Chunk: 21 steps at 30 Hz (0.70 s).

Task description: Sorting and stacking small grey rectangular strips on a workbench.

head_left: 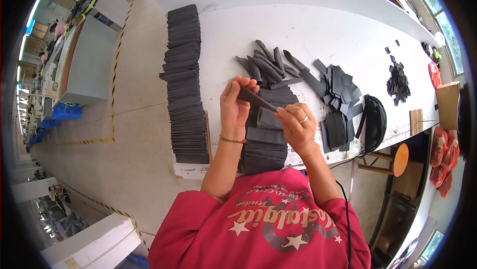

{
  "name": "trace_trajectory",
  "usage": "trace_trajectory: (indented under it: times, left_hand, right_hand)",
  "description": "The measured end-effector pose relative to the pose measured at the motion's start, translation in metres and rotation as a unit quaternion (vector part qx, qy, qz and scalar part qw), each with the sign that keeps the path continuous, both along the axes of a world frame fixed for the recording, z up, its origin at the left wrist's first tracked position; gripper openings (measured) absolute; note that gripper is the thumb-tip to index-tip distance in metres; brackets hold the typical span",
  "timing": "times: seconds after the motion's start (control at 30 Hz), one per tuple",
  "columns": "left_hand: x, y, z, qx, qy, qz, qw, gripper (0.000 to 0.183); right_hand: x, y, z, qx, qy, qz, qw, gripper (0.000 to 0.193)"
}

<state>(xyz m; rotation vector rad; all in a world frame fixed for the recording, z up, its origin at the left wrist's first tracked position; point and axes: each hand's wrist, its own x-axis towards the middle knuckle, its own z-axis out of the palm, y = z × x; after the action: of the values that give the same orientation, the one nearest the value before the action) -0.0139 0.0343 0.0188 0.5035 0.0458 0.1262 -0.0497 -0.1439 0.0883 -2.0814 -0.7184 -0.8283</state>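
Observation:
Between my two hands, above the table, stretches a narrow dark fabric piece, slanting down to the right. My left hand holds its wider upper end, with the thumb against it and the fingers curled. At the tapering lower end, my right hand, with a ring on one finger, pinches it between thumb and fingertips. Directly beneath the hands lies a stack of folded dark fabric pieces, partly hidden by my hands. Just beyond are several rolled, tube-like dark pieces in a loose heap.
A long, tight row of dark fabric pieces runs along the left of the white table. Flat dark strips pile up at right, beside a black pouch. Farther right lie small black pieces. A wooden stool stands off the near edge.

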Motion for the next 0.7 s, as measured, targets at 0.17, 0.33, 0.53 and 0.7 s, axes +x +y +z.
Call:
trace_trajectory:
  times: [0.17, 0.33, 0.53, 0.7]
  left_hand:
    - [-0.012, 0.006, -0.004, -0.045, 0.030, -0.025, 0.998, 0.024]
    - [-0.030, 0.012, -0.050, 0.097, 0.156, -0.014, 0.983, 0.023]
    - [0.051, 0.021, -0.085, 0.305, 0.208, 0.063, 0.927, 0.017]
    - [0.114, 0.009, -0.142, 0.429, 0.282, 0.045, 0.857, 0.027]
  right_hand:
    - [-0.006, -0.008, -0.008, 0.021, 0.077, 0.005, 0.997, 0.018]
    - [-0.034, -0.046, -0.079, 0.218, 0.447, -0.029, 0.867, 0.005]
    - [-0.029, -0.076, -0.112, 0.029, 0.486, -0.121, 0.865, 0.018]
    - [0.037, -0.113, -0.145, 0.013, 0.332, -0.291, 0.897, 0.017]
